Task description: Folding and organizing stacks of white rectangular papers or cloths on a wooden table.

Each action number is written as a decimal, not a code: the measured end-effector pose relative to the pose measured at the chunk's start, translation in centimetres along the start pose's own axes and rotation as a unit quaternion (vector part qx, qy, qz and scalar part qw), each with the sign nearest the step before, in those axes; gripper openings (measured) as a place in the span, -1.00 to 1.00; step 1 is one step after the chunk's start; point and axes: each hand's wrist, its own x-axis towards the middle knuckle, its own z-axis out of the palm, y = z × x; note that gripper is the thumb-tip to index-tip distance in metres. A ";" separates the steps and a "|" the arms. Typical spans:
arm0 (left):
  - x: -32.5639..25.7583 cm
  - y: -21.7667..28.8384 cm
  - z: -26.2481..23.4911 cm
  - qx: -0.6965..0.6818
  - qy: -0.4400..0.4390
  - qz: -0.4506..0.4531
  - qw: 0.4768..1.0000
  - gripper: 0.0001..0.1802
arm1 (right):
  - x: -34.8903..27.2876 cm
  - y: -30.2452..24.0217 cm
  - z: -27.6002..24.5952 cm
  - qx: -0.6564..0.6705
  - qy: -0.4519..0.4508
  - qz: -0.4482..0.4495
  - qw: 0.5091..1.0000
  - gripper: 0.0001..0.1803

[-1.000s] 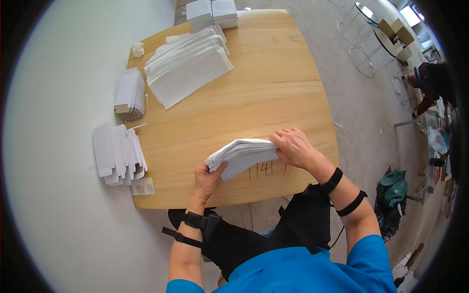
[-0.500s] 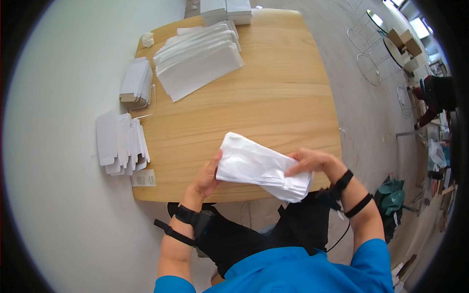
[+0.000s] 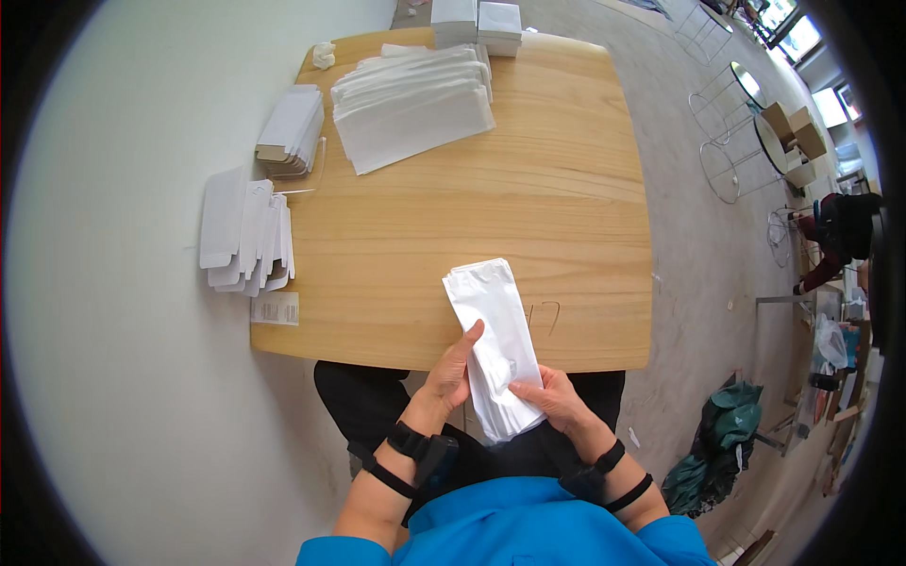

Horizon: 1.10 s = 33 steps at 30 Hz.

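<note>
A long, narrow bundle of thin white sheets is held up over the table's near edge, its far end leaning left. I cannot make out whether the layers are folded sheets or flat bags. My left hand grips the bundle's left side, thumb on top. On the lower right side my right hand is closed, thumb pressed on the upper face near the layered near end. The fingers underneath are hidden. Across the table lies a fanned pile of similar white sheets.
Flat white cartons and a stack of white boxes line the wooden table's left edge. More white stacks stand at its far edge. A crumpled paper lies far left. Beyond, a person bends at the right.
The bundle has turned from lying crosswise to pointing away from me and looks narrower. My right hand has come in closer to my left. Pencil-like marks on the table now show beside it.
</note>
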 end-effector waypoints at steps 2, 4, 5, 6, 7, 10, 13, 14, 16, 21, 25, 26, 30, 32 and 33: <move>0.2 -0.5 -0.7 0.011 -0.002 -0.022 1.000 -0.41 | -0.7 0.8 0.5 -0.041 0.020 -0.062 0.997 -0.62; -0.3 -1.4 -0.7 0.035 0.012 -0.003 0.999 -0.47 | -1.6 1.2 1.1 -0.052 0.027 -0.076 0.995 -0.64; -0.6 -1.8 -0.7 0.058 0.030 0.015 0.998 -0.53 | -1.8 1.7 1.2 -0.055 0.028 -0.087 0.994 -0.65; -1.0 -2.2 -0.5 0.060 0.025 0.016 0.998 -0.53 | -2.1 2.1 1.3 -0.056 0.029 -0.099 0.993 -0.65; -1.4 -2.5 -0.3 0.058 0.032 0.031 0.997 -0.56 | -2.6 2.1 1.6 -0.064 0.030 -0.111 0.991 -0.65; -3.3 -3.1 0.2 0.057 0.040 0.057 0.996 -0.59 | -3.8 2.6 2.0 -0.088 0.022 -0.120 0.989 -0.66; -5.7 -3.6 0.6 0.109 0.052 0.132 0.984 -0.65 | -4.8 2.1 0.8 -0.106 -0.082 -0.070 0.989 -0.44; -6.8 -3.3 0.6 0.150 0.031 0.137 0.979 -0.67 | -5.0 1.5 0.5 -0.089 -0.142 -0.034 0.985 -0.33; -9.0 -2.8 1.0 0.192 0.004 0.140 0.971 -0.69 | -4.2 0.7 -0.8 -0.083 -0.213 -0.033 0.973 0.02; -13.1 -1.6 2.2 0.371 -0.079 0.110 0.919 -0.69 | -4.1 -1.1 0.7 0.013 -0.317 -0.037 0.948 0.22; -14.2 -1.1 1.9 0.406 -0.052 0.079 0.909 -0.65 | -5.0 -0.4 2.2 0.100 -0.302 -0.097 0.943 0.12; -14.3 -0.9 1.9 0.407 -0.050 0.077 0.909 -0.65 | -5.5 -0.3 2.7 0.090 -0.254 -0.105 0.957 0.04; -14.3 -1.4 1.2 0.419 -0.024 0.016 0.908 -0.60 | -6.5 0.0 4.9 0.070 -0.150 -0.118 0.979 -0.16; -14.1 -2.5 0.0 0.396 -0.024 0.012 0.918 -0.59 | -6.4 0.7 5.1 0.075 -0.123 -0.102 0.984 -0.26; -14.0 -3.1 -0.6 0.372 -0.031 0.005 0.928 -0.59 | -6.2 0.8 5.3 0.077 -0.096 -0.091 0.988 -0.36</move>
